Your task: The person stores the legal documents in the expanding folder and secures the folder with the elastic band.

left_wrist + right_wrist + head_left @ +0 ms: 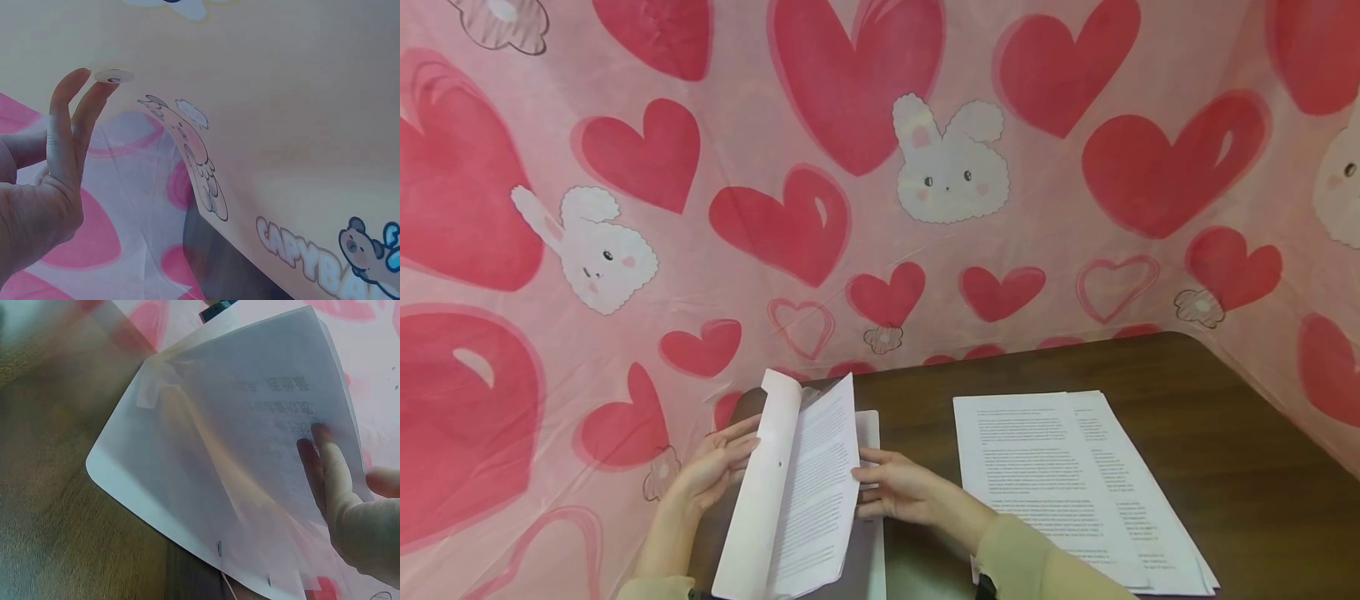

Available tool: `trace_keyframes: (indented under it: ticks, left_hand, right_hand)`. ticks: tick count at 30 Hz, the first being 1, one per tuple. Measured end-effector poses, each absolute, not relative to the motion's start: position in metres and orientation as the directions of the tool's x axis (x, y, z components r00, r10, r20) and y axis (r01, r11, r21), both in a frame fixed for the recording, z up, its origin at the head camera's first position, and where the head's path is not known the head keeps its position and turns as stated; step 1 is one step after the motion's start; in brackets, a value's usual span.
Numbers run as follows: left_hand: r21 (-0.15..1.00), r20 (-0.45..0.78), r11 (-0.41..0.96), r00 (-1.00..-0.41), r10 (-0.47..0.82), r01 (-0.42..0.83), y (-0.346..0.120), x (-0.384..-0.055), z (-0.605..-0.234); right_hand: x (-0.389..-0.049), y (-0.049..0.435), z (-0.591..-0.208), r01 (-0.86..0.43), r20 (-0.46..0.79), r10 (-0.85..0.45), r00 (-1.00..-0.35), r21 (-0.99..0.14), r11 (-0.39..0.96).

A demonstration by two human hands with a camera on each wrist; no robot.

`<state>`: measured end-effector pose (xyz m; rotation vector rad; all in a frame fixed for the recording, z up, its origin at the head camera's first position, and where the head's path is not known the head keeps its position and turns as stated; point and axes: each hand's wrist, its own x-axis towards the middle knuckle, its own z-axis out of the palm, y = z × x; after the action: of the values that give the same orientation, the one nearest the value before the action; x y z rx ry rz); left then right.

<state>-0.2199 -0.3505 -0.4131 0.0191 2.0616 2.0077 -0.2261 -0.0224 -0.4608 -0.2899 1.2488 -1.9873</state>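
Observation:
My left hand (711, 467) holds the left edge of a document folder's pale flap (771, 483), which stands raised and curved. Seen in the left wrist view, the folder's outer side (281, 125) carries capybara cartoons and lettering, and my fingers reach its edge beside a small pale oval. My right hand (902, 487) pinches the right edge of a sheaf of printed sheets (820, 475) inside the folder. From the right wrist view, two fingers (337, 472) lie against the sheets' back and the thumb is at the edge. Under the sheaf spreads the folder's back panel (119, 465).
Another stack of printed sheets (1030, 475), slightly fanned, lies on the dark wooden table (1232, 467) to the right of the folder. A pink cloth (820, 83) with hearts and rabbits hangs behind the table and at its sides.

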Motion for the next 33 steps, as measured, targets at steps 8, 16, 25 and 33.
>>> trace_keyframes:
  ticks: [8, 16, 25, 33]
  left_hand:
    - [0.984, -0.176, 0.048, -0.965, 0.192, -0.17, -0.35, -0.219, -0.412]
    - [0.987, -0.163, 0.027, -0.966, 0.199, -0.161, -0.35, -0.218, -0.411]
    - [0.986, -0.164, 0.037, -0.968, 0.189, -0.16, -0.347, -0.216, -0.409]
    - [0.987, -0.158, 0.02, -0.969, 0.191, -0.157, -0.347, -0.215, -0.41]
  right_hand:
    - [-0.224, -0.033, -0.463, 0.482, -0.201, -0.7, -0.685, -0.846, -0.228]
    - [-0.224, -0.04, -0.464, 0.479, -0.208, -0.687, -0.697, -0.848, -0.229]
    - [-0.22, -0.047, -0.465, 0.483, -0.228, -0.674, -0.702, -0.849, -0.215]
    - [-0.22, -0.05, -0.466, 0.473, -0.207, -0.693, -0.69, -0.855, -0.215]
